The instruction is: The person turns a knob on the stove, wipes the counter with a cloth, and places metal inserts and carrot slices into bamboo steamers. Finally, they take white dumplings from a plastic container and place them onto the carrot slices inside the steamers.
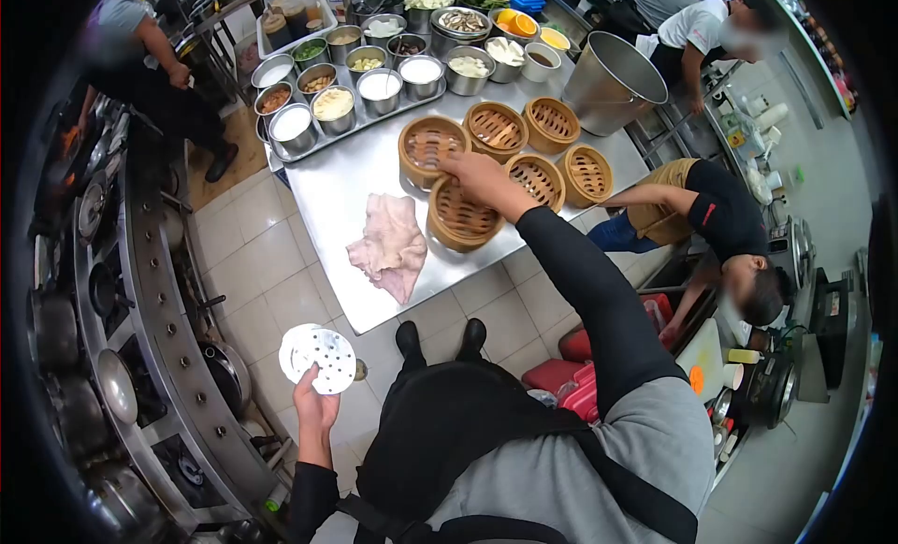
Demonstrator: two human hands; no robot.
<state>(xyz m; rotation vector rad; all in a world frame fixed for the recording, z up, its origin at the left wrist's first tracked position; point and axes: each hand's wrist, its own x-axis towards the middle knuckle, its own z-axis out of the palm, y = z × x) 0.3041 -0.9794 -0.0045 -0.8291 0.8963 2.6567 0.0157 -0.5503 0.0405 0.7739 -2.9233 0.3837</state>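
Note:
My left hand [316, 406] pinches a small stack of white round steamer liners [323, 359], dotted with holes, out over the floor left of the table. My right hand [482, 181] reaches across the table, its fingers closed at the near right rim of a round bamboo steamer basket [432, 149]. Below that hand, partly covered by it, stands another bamboo basket [460, 218]. Several more slatted baskets [496, 130] stand close by to the right. A pale, crumpled, cloth-like sheet [388, 245] lies on the table left of the baskets.
The steel table [327, 203] carries a tray [360, 132] of filled metal bowls and a tall steel pot [613, 81]. A stove line [154, 310] runs along the left. One person [720, 212] bends at the right; others stand at the far left and far right.

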